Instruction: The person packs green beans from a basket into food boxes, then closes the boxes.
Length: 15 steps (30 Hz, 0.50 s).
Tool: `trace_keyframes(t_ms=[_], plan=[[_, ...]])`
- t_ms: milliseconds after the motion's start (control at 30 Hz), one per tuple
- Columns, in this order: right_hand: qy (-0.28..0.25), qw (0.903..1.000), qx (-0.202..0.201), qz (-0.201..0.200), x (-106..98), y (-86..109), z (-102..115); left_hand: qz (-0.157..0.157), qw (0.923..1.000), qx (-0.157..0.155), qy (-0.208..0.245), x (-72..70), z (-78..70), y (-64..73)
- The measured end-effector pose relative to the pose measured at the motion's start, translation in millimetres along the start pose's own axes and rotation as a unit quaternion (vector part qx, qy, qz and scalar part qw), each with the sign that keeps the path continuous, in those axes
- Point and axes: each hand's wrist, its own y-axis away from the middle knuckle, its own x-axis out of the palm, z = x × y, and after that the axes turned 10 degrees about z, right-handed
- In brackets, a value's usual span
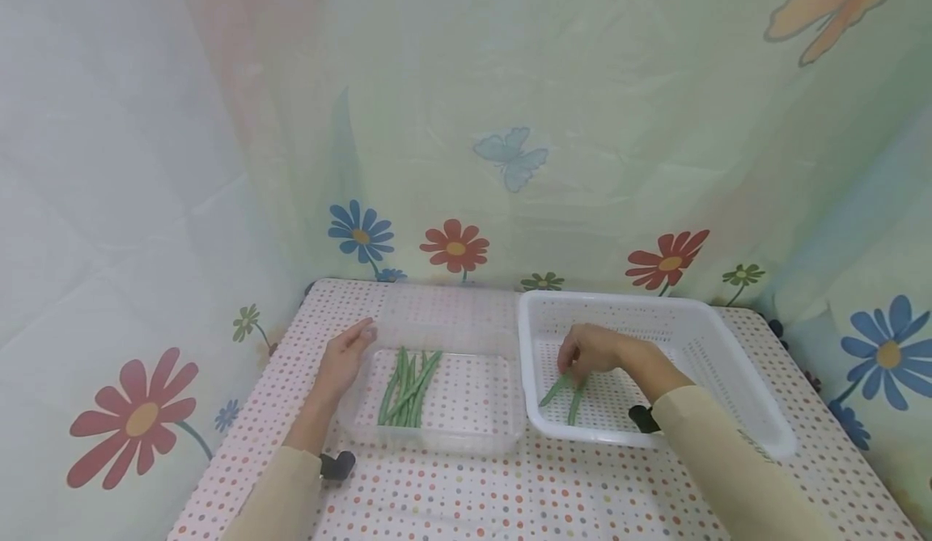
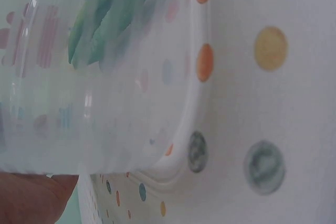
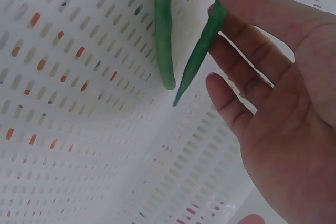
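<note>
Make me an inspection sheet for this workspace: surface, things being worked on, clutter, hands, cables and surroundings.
Surface: dotted cloth over the table.
Clear box: several green beans lie in its left half.
White basket: perforated, standing right of the box.
Left hand: at the box's far left corner; contact unclear.
Right hand: over the basket, pinching one bean; a second bean shows close by.
Clutter: nothing seen.
Cables: nothing seen.
Surroundings: pale hanging sheets printed with flowers and butterflies.

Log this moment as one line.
right hand: pinching green bean inside white basket | left hand: at clear container | second bean: in basket | bean cluster: in container
</note>
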Motion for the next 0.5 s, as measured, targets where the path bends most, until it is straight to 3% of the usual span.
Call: trace_keyframes(t_ms=[300,500], plan=[[-0.039,0.9971,-0.064,-0.011,-21.7,12.2,-2.0,0.001,1.0,0.004,0.003,0.1,-0.8,1.4],[-0.079,0.9876,-0.136,-0.01,-33.6,19.1,-0.4,0.003,1.0,0.001,0.001,-0.5,-1.4,2.0]])
